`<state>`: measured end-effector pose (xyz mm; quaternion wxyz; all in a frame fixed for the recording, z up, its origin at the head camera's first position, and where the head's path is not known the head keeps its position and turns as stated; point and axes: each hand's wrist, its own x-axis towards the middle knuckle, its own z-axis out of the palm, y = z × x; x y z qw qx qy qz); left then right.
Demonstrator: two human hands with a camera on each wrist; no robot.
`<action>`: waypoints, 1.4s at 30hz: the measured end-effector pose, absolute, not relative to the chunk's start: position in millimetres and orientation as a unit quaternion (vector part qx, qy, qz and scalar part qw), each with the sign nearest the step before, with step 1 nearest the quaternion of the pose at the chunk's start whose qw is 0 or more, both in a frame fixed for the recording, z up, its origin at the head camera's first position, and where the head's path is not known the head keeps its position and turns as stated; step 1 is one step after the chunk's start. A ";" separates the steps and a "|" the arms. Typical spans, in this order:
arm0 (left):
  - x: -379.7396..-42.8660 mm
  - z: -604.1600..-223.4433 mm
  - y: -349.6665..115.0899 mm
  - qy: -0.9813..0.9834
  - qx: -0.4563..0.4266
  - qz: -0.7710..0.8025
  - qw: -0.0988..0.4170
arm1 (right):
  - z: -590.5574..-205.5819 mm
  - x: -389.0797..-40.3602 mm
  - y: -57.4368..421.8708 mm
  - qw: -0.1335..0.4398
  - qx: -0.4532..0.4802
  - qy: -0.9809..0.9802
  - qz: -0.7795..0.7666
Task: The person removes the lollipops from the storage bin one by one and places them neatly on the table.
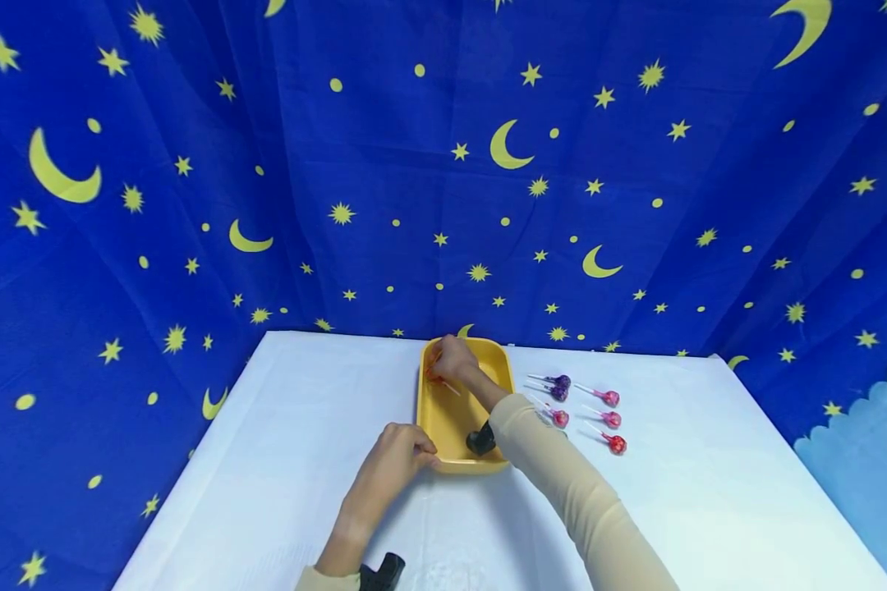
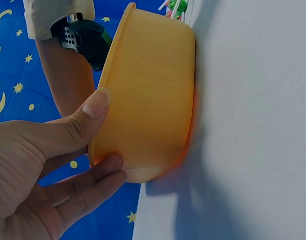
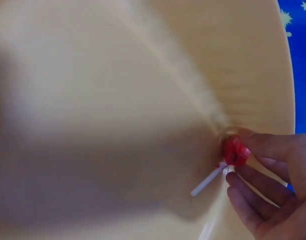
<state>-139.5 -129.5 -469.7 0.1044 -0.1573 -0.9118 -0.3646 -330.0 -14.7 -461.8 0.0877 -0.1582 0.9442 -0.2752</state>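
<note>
A yellow plastic tray (image 1: 443, 423) stands on the white table. At its near left corner my left hand (image 1: 395, 460) pinches the rim, thumb on one side and fingers on the other; the left wrist view shows this grip on the tray wall (image 2: 148, 90) closely. My right hand (image 1: 454, 359) reaches into the tray's far left corner. There, in the right wrist view, a red lollipop (image 3: 236, 151) with a white stick lies between its thumb and fingers. A second white stick (image 3: 208, 225) shows just below it, its head hidden.
Right of the tray lie purple lollipops (image 1: 560, 387), pink lollipops (image 1: 609, 398) and a red lollipop (image 1: 617, 445), sticks pointing left. A blue star-patterned cloth (image 1: 414, 180) hangs behind the table (image 1: 325, 394). A light blue scalloped item (image 1: 872, 451) is at the right edge.
</note>
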 end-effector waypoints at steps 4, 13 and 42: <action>-140.7 -468.5 -126.8 -0.914 -0.150 -0.367 0.089 | -459.3 -329.2 -14.5 0.103 -0.156 0.942 -0.279; -144.9 -463.3 -121.5 -0.916 -0.147 -0.366 0.072 | -456.5 -332.0 -6.3 0.109 -0.150 0.939 -0.288; -139.5 -465.8 -129.0 -0.911 -0.143 -0.381 0.065 | -455.2 -333.7 24.7 0.124 -0.140 0.941 -0.283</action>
